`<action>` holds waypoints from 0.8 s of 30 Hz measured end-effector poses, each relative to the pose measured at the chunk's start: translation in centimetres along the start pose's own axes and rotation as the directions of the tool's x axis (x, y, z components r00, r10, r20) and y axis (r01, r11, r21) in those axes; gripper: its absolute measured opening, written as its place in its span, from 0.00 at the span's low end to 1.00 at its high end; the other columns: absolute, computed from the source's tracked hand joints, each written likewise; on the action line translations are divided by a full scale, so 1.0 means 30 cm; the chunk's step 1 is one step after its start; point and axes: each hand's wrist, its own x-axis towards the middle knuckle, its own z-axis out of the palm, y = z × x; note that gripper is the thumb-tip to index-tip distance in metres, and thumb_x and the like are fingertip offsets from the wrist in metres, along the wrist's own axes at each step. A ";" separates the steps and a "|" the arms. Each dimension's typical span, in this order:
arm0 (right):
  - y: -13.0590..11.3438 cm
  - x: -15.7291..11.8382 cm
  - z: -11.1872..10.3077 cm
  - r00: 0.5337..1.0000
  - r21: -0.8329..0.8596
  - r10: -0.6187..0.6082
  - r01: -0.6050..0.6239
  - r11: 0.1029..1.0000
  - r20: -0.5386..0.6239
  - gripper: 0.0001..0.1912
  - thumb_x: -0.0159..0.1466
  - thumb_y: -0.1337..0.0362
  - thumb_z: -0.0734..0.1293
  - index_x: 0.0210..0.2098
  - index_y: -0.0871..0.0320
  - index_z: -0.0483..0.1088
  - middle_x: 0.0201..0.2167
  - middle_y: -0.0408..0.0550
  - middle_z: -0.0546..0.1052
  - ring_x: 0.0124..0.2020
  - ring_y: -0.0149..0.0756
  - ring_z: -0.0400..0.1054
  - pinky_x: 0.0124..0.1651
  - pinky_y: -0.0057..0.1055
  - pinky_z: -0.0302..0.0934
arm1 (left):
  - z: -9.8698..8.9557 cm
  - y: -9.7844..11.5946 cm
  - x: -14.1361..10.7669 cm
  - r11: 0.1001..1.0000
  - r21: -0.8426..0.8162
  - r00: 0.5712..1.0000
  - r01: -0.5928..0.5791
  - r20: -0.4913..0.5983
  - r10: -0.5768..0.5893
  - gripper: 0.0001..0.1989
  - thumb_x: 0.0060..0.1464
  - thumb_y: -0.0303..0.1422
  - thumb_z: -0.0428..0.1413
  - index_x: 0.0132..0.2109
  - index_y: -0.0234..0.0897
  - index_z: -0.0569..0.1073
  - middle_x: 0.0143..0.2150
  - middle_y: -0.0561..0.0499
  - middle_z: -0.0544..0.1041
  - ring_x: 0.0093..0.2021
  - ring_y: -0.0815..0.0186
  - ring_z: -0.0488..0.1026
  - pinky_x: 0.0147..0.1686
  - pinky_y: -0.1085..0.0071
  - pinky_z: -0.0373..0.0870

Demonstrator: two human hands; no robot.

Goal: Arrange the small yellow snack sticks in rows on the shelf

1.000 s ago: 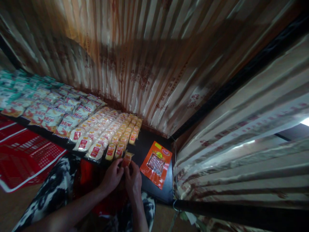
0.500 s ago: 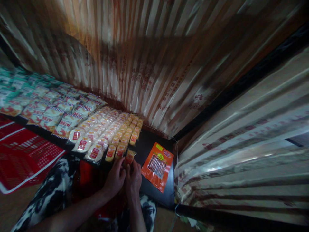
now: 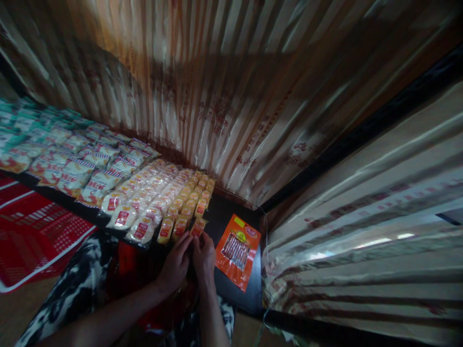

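Both hands meet at a small wrapped snack packet [image 3: 197,226] with a red label, at the front right end of the small yellow packets. My right hand [image 3: 203,253] pinches its lower edge. My left hand [image 3: 177,260] has its fingertips closed at the packet's lower left side. Rows of small yellow packets [image 3: 187,210] lie just beyond and to the left. Round white wrapped crackers [image 3: 142,229] with red labels stand beside them. To the right, an orange bag [image 3: 238,250] with a clear window showing stick-like pieces lies flat on the black shelf [image 3: 226,205].
Larger white snack bags [image 3: 101,185] and green bags [image 3: 27,118] fill the shelf's left part. A red plastic basket [image 3: 39,231] stands at the lower left. Striped plastic sheeting [image 3: 217,96] hangs behind, and a dark bar [image 3: 354,111] runs down the right.
The hands and the packet have shifted slightly up and to the right, closer to the row of yellow packets. The packet's label faces up more plainly.
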 end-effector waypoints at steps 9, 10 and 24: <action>0.016 0.057 0.033 0.998 -0.009 -0.022 0.021 1.000 -0.055 0.17 0.61 0.61 0.58 0.43 0.62 0.70 0.36 0.55 0.74 0.37 0.41 0.69 0.40 0.33 0.62 | 0.038 0.010 0.026 0.988 0.083 0.991 -0.127 0.042 0.124 0.27 0.55 0.24 0.43 0.62 0.38 0.58 0.66 0.45 0.54 0.65 0.62 0.52 0.62 0.60 0.53; 0.018 0.064 0.036 0.998 -0.020 -0.021 0.020 1.000 -0.061 0.17 0.61 0.61 0.58 0.44 0.63 0.70 0.36 0.56 0.74 0.37 0.41 0.69 0.40 0.33 0.62 | 0.043 0.008 0.029 0.987 0.087 0.990 -0.137 0.039 0.134 0.27 0.55 0.24 0.43 0.62 0.38 0.57 0.67 0.45 0.53 0.65 0.62 0.51 0.62 0.60 0.53; 0.011 0.135 0.044 0.999 -0.065 -0.040 0.037 0.997 -0.037 0.17 0.61 0.61 0.58 0.44 0.62 0.71 0.36 0.54 0.74 0.36 0.39 0.69 0.40 0.31 0.62 | 0.067 -0.003 0.075 0.971 0.134 0.980 -0.197 0.015 0.197 0.29 0.55 0.22 0.43 0.64 0.39 0.52 0.66 0.43 0.55 0.65 0.62 0.51 0.62 0.57 0.54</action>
